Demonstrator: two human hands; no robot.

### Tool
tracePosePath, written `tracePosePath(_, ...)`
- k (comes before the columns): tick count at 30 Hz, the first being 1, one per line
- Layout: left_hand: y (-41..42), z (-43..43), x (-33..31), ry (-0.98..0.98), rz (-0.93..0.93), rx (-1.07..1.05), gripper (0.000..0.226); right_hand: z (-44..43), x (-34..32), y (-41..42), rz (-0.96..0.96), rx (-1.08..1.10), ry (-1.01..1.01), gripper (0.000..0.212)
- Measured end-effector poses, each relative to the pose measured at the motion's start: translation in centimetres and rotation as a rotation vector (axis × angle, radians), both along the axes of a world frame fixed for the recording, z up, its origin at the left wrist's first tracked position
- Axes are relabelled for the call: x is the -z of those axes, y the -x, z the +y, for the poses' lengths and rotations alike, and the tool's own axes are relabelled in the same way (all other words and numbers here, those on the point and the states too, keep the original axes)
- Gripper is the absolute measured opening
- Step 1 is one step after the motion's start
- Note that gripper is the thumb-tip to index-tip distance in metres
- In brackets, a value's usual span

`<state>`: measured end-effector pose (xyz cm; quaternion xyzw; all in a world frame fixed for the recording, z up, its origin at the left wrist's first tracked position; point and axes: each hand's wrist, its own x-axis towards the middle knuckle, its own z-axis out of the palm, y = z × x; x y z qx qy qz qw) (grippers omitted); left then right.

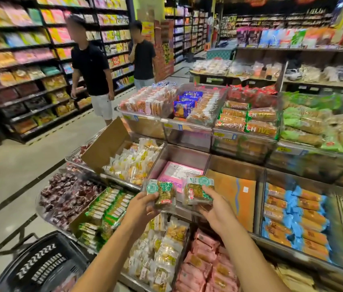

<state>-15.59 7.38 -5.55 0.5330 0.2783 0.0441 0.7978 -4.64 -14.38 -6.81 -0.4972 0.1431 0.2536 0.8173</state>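
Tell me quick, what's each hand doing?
Left hand: holding a clear plastic green-labelled snack packet.
Right hand: holding a second clear green-labelled snack packet.

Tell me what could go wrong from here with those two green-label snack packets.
1. The left hand and right hand each grip a packet by its lower part only. The left packet or right packet could slip into the bin below.
2. The shopping basket sits low on the left, away from both hands, so a tossed packet might miss it.
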Motion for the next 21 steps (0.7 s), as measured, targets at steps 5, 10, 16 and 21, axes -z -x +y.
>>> tracePosePath(5, -3.9, 1.7, 0.5, -0.010, 0.015, -0.005, 0.027, 1.6, 0.1, -2.9, -0.008, -0.020, 0.026, 0.048)
tracePosePath(10, -7.6, 4.0, 1.0, -0.010, 0.037, 0.028, 0.042, 3.7, 1.6, -6.1, 0.020, 0.039, 0.061, 0.063)
tracePosePath(16, -11.8, 7.2, 2.6, -0.033, 0.071, 0.160, 0.034, 6.1, 3.4, -8.0, 0.043, 0.152, 0.054, 0.068)
tracePosePath(21, -15.1, 9.3, 3.5, 0.044, 0.083, 0.297, 0.032, 7.8, 4.3, -8.4, 0.082, 0.304, 0.059, 0.057)
